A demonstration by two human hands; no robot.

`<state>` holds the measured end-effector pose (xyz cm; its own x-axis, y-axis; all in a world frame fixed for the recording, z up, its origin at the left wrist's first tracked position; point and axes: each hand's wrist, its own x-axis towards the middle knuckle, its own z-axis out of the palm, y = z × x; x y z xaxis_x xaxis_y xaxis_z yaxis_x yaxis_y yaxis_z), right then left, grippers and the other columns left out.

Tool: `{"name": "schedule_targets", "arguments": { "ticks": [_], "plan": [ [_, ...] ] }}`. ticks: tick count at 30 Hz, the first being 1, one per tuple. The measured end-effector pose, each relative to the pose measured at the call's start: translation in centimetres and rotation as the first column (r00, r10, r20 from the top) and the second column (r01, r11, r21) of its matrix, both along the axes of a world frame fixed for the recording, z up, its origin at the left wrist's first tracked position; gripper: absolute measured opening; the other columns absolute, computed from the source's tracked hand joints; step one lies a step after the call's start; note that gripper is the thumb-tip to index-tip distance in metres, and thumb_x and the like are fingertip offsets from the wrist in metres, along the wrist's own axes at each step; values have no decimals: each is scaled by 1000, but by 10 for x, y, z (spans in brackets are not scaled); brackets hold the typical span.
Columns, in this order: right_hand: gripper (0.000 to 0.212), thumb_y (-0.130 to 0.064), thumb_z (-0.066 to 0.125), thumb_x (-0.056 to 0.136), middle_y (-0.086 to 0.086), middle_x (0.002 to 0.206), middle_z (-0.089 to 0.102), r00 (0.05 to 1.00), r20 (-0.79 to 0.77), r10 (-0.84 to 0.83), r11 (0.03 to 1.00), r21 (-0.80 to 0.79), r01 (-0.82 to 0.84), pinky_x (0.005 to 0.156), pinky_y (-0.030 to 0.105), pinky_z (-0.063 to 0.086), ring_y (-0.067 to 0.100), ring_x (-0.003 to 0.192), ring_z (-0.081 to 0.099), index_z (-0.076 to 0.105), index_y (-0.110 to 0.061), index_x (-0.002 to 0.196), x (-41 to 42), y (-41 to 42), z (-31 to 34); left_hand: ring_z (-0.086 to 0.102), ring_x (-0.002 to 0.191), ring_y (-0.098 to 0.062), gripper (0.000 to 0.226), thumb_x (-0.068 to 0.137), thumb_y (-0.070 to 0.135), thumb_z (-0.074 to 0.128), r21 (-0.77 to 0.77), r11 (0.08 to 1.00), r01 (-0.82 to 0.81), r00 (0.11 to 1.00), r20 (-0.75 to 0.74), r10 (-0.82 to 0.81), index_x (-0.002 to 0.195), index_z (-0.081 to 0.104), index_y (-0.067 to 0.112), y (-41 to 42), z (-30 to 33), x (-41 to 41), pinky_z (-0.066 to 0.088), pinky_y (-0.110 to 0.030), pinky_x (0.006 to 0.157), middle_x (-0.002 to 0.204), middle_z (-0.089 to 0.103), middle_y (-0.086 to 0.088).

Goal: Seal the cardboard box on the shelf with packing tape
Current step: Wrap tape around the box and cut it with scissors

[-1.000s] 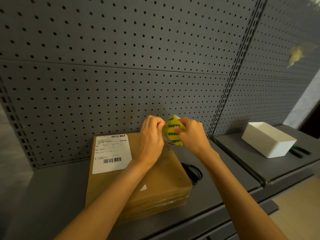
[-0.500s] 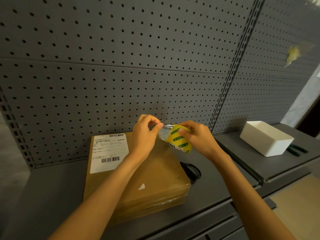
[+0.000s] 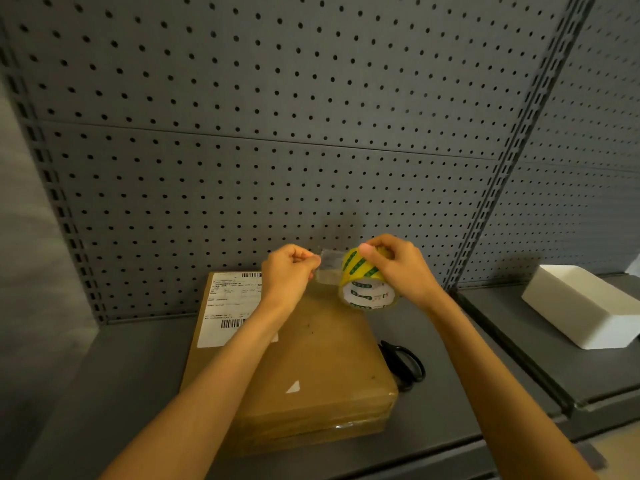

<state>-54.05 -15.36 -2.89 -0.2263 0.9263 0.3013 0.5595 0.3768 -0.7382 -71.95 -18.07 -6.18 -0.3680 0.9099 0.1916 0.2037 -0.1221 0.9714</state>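
The flat brown cardboard box with a white shipping label lies on the grey metal shelf. Above the box's far edge, the right hand grips a yellow-and-green roll of clear packing tape; the left hand pinches its pulled-out free end. Black-handled scissors rest just right of the box

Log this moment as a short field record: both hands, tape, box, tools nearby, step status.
left hand: pinches the free end of the clear tape strip
right hand: grips the tape roll, held above the box's far edge
cardboard box: flat on the shelf, label at far left
scissors: on the shelf, right of the box
white bin: on the neighbouring shelf, right
status: strip short, not yet on the box
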Motion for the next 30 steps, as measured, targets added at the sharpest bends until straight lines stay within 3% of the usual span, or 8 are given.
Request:
{"name": "schedule_targets", "arguments": {
  "ticks": [4, 9, 15, 19, 24, 30],
  "plan": [
    [29, -42, 54, 91, -4, 111, 63, 979, -189, 81, 995, -47, -92, 86, 24, 52, 7, 101, 61, 58, -26, 115, 2, 6, -21, 57, 65, -9, 8, 86, 15, 66, -56, 998, -42, 999, -31, 40, 78, 65, 15, 4, -4, -8, 50, -25, 70, 69, 63, 0],
    [61, -56, 61, 78, -8, 122, 50, 956, -279, 85, 992, -64, -107, 79, 15, 43, 6, 107, 52, 44, -28, 130, -2, 4, -38, 59, 69, -12, 12, 86, 16, 66, -115, 991, -75, 992, -113, 62, 75, 62, 18, 3, -5, -12, 51, -31, 75, 74, 64, 0],
    [52, -40, 72, 78, -8, 116, 52, 968, -224, 114, 992, -18, -121, 77, 16, 44, 6, 103, 52, 50, -26, 123, -5, 3, -34, 57, 71, -11, 9, 87, 17, 65, -131, 986, -99, 983, -168, 77, 79, 61, 18, -15, -4, -16, 48, -26, 71, 76, 63, 0],
    [50, -44, 75, 74, -13, 111, 52, 962, -175, 210, 976, -28, -218, 78, 17, 46, 3, 100, 52, 53, -30, 117, -2, -4, -17, 57, 71, -9, 12, 86, 18, 66, -177, 981, -73, 973, -227, 32, 77, 59, 20, -35, -9, -20, 43, -20, 65, 77, 62, 3],
    [55, -50, 78, 69, -10, 113, 50, 958, 23, 285, 958, 12, -286, 85, 25, 48, 8, 104, 51, 54, -30, 114, -6, -17, -8, 61, 80, -15, 13, 84, 20, 68, -218, 968, -122, 936, -349, 39, 76, 59, 23, -57, -16, -14, 51, -32, 77, 81, 65, -1],
    [56, -54, 77, 67, -11, 110, 51, 944, 77, 321, 945, 35, -324, 86, 26, 46, 10, 105, 49, 54, -31, 113, -9, -26, -9, 59, 70, -17, 14, 82, 22, 71, -205, 962, -179, 916, -393, 87, 75, 59, 22, -76, -19, -12, 50, -35, 73, 77, 67, -3]
  ]
}}
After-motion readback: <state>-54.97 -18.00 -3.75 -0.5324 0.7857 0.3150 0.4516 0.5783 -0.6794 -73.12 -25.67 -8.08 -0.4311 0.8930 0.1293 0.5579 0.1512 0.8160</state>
